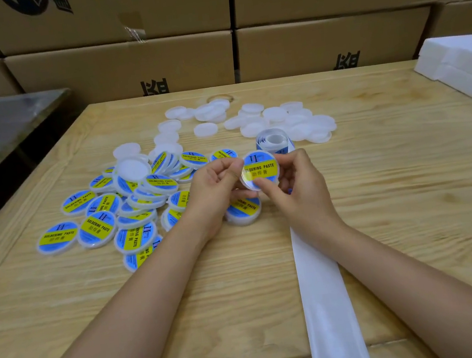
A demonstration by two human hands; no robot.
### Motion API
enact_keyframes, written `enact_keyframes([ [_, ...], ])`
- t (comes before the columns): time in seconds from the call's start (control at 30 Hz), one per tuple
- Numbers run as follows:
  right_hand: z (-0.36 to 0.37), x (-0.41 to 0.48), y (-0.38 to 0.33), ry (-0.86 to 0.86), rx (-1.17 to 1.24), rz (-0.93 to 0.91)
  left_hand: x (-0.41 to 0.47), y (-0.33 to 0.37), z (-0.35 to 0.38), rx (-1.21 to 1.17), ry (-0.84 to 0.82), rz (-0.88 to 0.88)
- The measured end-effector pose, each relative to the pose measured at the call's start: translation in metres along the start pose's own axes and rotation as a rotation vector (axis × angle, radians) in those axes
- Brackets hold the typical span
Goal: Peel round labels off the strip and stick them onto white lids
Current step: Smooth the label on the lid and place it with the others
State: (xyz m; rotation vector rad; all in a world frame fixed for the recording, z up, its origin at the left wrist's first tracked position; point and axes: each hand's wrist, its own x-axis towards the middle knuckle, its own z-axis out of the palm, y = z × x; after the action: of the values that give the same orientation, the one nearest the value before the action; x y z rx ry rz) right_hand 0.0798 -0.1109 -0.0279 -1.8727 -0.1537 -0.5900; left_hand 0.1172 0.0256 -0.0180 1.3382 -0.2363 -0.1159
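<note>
My left hand [215,187] and right hand [301,185] both pinch one white lid [259,183] by its rim, fingers [268,189] curled onto its edge, with the round label [259,168] on its face. If I rub it down unevenly it could crease or trap a bubble, and a loose pinch could drop the lid. Just behind this lid stands the label roll [274,141]. Its backing strip [322,287] runs toward me under my right wrist, which could drag the roll. Labelled lids [97,225] lie left of the lid on the worktop [393,189] and bare lids [274,114] lie beyond.
</note>
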Motion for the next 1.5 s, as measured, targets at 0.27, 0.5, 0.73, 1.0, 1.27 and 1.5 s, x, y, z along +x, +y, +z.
enact_keyframes([
  [0.27, -0.007, 0.002, 0.005, 0.112, 0.077, 0.036, -0.005, 0.004, 0.002, 0.089, -0.024, 0.059],
  [0.5, -0.01, 0.006, 0.007, 0.105, 0.259, 0.183, -0.007, 0.008, 0.005, 0.064, -0.089, 0.072],
  [0.73, -0.021, 0.015, 0.009, 0.125, 0.459, 0.343, 0.002, 0.014, -0.013, 0.554, 0.459, 0.374],
  [1.0, -0.021, 0.014, 0.01, 0.113, 0.442, 0.335, 0.007, 0.003, -0.034, 1.476, 0.412, 0.267],
  [1.27, -0.022, 0.015, 0.009, 0.129, 0.444, 0.31, -0.006, 0.011, -0.004, 1.439, 0.181, 0.76],
  [1.5, -0.029, 0.019, 0.003, 0.219, 0.117, 0.079, -0.038, -0.011, 0.044, 1.36, -0.446, 0.883],
])
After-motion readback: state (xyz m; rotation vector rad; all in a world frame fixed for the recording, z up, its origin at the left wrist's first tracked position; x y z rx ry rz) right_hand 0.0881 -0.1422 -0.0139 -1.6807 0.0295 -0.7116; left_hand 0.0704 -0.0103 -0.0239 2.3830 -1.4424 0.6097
